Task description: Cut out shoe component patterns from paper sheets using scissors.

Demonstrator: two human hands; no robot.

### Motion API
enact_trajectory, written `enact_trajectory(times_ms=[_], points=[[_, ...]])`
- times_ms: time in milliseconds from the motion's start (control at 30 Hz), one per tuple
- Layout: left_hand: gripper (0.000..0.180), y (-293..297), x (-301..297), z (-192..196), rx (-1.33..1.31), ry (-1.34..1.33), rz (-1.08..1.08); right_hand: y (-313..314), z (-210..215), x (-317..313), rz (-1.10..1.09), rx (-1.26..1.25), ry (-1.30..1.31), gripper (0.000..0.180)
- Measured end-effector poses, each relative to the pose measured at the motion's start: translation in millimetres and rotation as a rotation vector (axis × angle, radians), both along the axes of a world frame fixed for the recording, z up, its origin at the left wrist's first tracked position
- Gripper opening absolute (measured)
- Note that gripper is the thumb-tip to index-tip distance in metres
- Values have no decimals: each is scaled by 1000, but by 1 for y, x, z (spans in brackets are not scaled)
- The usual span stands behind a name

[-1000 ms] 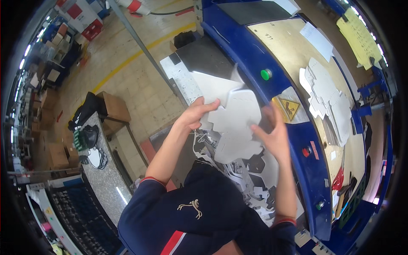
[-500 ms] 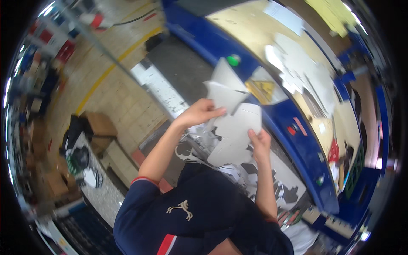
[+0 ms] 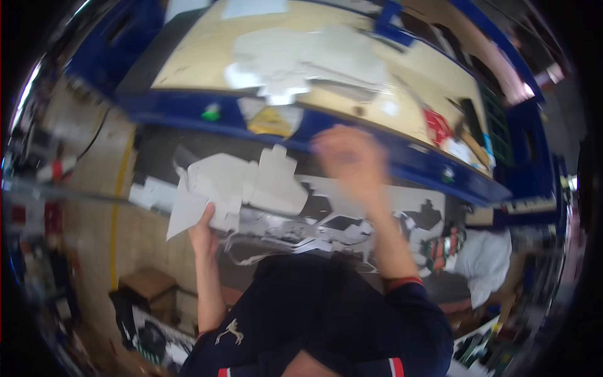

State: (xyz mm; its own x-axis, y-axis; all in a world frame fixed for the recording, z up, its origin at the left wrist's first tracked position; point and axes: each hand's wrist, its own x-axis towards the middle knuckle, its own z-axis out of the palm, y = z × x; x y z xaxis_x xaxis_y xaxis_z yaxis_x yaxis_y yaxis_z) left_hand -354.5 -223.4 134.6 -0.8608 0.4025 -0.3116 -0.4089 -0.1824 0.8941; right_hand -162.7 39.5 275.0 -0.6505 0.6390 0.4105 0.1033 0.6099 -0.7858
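In my left hand (image 3: 202, 235) are white cut sheet pieces (image 3: 220, 176), gripped at their lower edge with the thumb on top. A pointed white flap (image 3: 183, 213) hangs at their left. Another white cut piece (image 3: 274, 182) adjoins them on the right; whether it is held too I cannot tell. My right hand (image 3: 350, 157) is smeared by motion over the front edge of the blue-framed table (image 3: 402, 154), and its fingers cannot be made out. White sheet offcuts (image 3: 411, 195) with cut-out holes lie below it.
On the table's pale top lie a stack of white cut sheets (image 3: 314, 56), a red-handled tool (image 3: 438, 125) and a dark-handled brush-like object (image 3: 471, 116). A green button (image 3: 211, 112) sits on the blue front. White plastic wrap (image 3: 487, 261) hangs at right; a cardboard box (image 3: 147, 283) stands lower left.
My view has turned toward the table. Both hands were on the white pieces; my right hand has let go and moved out to the right, while my left keeps hold.
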Motion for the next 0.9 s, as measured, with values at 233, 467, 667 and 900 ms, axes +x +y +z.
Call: enact_trajectory(times_ms=[233,467,667,900], points=[[38,-15,-26,-59,279,-381,442,234,-12,217,-441,464,-773,46],[50,-29,-7,-76,294,-315,529,238,26,194,-225,-17,-837,53],[49,-30,0,-98,185,-335,590,234,48,198,-267,114,-895,53],[43,-40,7,-111,43,-303,510,146,71,214,-219,-187,-467,57]])
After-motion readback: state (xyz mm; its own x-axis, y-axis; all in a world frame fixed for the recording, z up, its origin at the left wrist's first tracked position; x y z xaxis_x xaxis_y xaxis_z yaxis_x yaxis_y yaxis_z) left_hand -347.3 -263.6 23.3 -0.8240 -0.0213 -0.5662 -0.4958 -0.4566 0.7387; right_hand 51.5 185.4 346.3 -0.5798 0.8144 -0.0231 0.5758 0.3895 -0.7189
